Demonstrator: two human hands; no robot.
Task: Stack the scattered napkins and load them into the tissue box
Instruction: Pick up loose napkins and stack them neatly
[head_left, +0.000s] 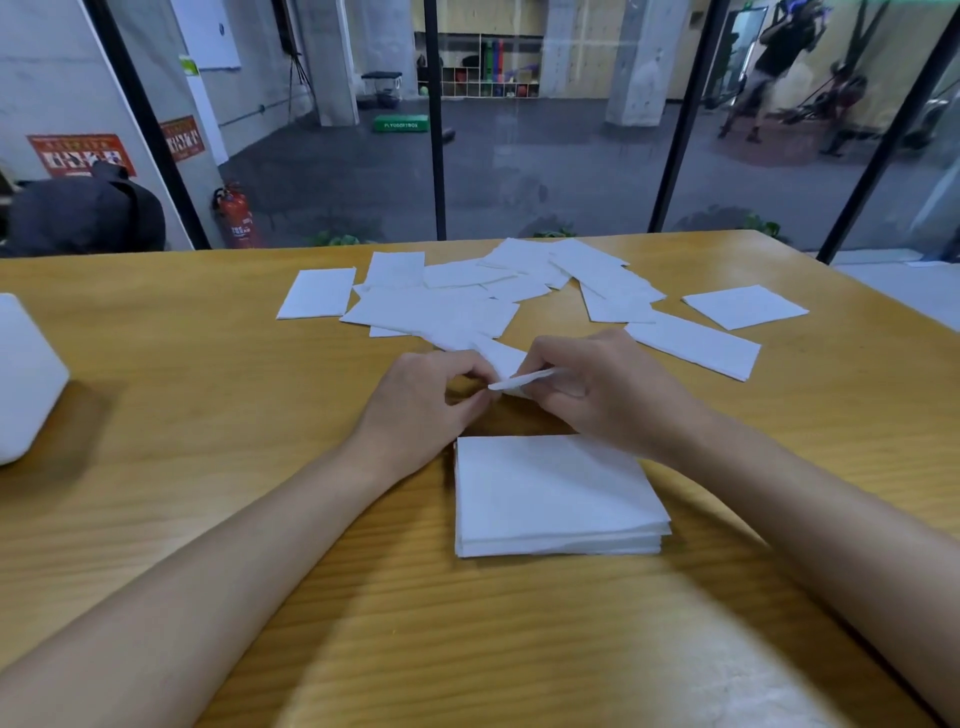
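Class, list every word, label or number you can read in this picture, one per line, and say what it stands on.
"PLYOSOFTBOX": flat green box in the far background, small but legible.
Red posters at the far left: print too blurred to read.
Red fire extinguisher: label too small to read.
White paper napkins: no print.

Fairly bright, even light is falling on the yellow-brown wooden table (208, 519), leaving a soft shadow beside the white rounded container (26, 374) and a pale glare patch near the bottom edge. Wide-angle distortion is tilting the black window posts (436, 130) outward, and the dimmer room behind the glass is appearing soft.
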